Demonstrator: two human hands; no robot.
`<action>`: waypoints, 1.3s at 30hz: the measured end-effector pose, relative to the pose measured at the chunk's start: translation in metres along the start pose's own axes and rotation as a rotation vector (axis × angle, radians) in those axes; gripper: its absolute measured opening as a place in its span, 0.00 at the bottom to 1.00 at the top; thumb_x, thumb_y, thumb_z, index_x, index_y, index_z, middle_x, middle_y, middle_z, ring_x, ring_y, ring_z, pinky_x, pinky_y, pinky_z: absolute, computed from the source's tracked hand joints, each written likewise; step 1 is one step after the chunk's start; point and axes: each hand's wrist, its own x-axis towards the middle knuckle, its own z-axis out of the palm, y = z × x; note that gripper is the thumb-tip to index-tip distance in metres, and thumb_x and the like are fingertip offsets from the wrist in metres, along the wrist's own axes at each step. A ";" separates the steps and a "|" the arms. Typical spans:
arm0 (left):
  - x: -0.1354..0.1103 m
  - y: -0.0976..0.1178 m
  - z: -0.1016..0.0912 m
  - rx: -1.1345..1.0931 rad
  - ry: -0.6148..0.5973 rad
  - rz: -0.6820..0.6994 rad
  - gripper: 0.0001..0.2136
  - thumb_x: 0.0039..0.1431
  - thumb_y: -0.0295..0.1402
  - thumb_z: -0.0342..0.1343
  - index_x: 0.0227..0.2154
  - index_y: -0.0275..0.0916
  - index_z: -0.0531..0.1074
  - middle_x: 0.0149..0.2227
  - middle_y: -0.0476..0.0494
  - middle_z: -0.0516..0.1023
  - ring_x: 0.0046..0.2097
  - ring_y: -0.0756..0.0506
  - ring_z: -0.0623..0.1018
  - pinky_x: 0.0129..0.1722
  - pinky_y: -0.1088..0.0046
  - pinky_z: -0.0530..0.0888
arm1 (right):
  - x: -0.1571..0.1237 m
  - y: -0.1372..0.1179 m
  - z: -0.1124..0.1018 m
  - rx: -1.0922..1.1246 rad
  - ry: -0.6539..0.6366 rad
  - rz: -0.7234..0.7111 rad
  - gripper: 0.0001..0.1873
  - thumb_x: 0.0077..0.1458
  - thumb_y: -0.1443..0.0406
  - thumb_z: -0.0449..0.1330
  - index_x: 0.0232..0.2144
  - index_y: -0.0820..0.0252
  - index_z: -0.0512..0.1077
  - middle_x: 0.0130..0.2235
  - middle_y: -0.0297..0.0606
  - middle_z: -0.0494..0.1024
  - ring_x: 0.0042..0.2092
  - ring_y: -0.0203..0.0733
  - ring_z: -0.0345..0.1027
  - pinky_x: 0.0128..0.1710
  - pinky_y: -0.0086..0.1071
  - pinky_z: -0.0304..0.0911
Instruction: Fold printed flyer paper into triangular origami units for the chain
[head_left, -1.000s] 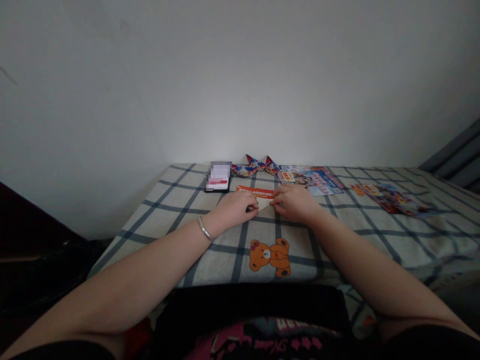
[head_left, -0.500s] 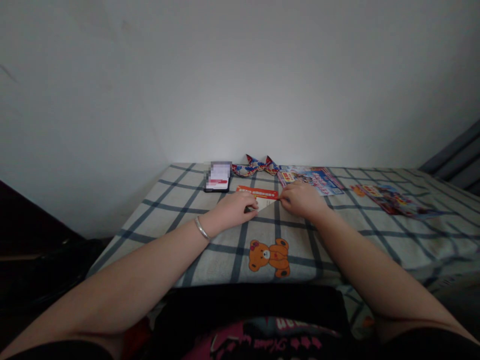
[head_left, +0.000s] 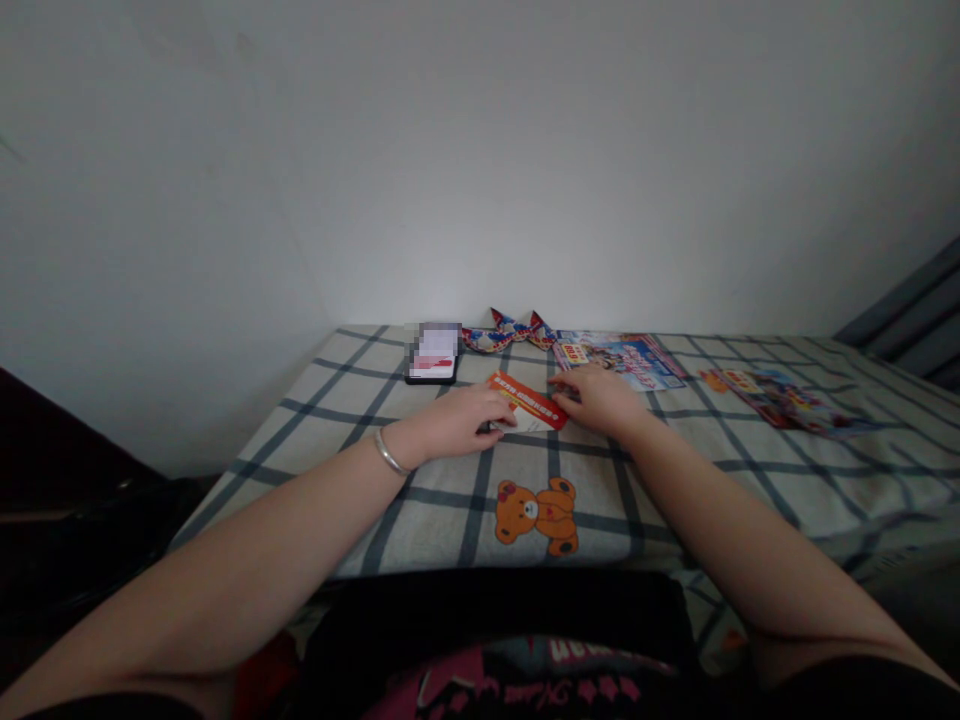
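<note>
A folded piece of paper (head_left: 531, 402), orange-red with white lettering along one side and white on the other, lies slanted on the checked cloth between my hands. My left hand (head_left: 466, 420), with a silver bangle at its wrist, has the paper's left end between thumb and fingers. Bent over the right end is my right hand (head_left: 600, 400), its thumb and fingers slightly apart with nothing visible between them. Whether those fingertips touch the paper's edge is hard to see.
Against the wall stands a folded, colourful paper strip (head_left: 510, 332), with a phone (head_left: 435, 355) to its left. A printed flyer (head_left: 626, 360) lies behind my right hand, and another flyer (head_left: 795, 402) farther right. The checked tablecloth (head_left: 420, 500) carries a printed bear (head_left: 536, 515).
The folded paper has turned clockwise, its right end now nearer to me. My right hand has let go of its right corner, while my left hand keeps hold.
</note>
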 end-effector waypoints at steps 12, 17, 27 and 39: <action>0.003 0.001 0.006 -0.019 -0.012 0.037 0.18 0.59 0.18 0.49 0.42 0.44 0.78 0.43 0.47 0.78 0.45 0.49 0.76 0.49 0.73 0.71 | 0.002 0.006 0.009 0.108 0.037 -0.153 0.17 0.57 0.66 0.57 0.49 0.56 0.75 0.50 0.41 0.79 0.52 0.48 0.69 0.55 0.42 0.63; 0.002 -0.004 0.006 0.005 0.014 0.060 0.17 0.58 0.18 0.51 0.40 0.45 0.79 0.43 0.48 0.79 0.47 0.48 0.76 0.52 0.70 0.70 | 0.005 0.005 0.017 0.142 0.056 -0.259 0.20 0.59 0.66 0.55 0.53 0.62 0.72 0.55 0.45 0.74 0.56 0.48 0.66 0.60 0.44 0.57; 0.005 -0.004 0.000 0.053 -0.027 0.100 0.14 0.59 0.21 0.51 0.36 0.44 0.79 0.44 0.50 0.81 0.48 0.46 0.76 0.57 0.63 0.66 | 0.009 0.006 0.025 0.187 0.027 -0.240 0.23 0.59 0.66 0.55 0.57 0.65 0.68 0.56 0.47 0.73 0.58 0.48 0.63 0.61 0.45 0.56; 0.005 0.016 -0.005 0.407 -0.047 -0.040 0.11 0.68 0.35 0.48 0.39 0.39 0.75 0.39 0.45 0.79 0.42 0.45 0.75 0.47 0.66 0.68 | 0.001 -0.007 0.006 -0.027 0.000 -0.154 0.16 0.62 0.59 0.55 0.48 0.54 0.77 0.44 0.42 0.77 0.48 0.47 0.68 0.49 0.38 0.61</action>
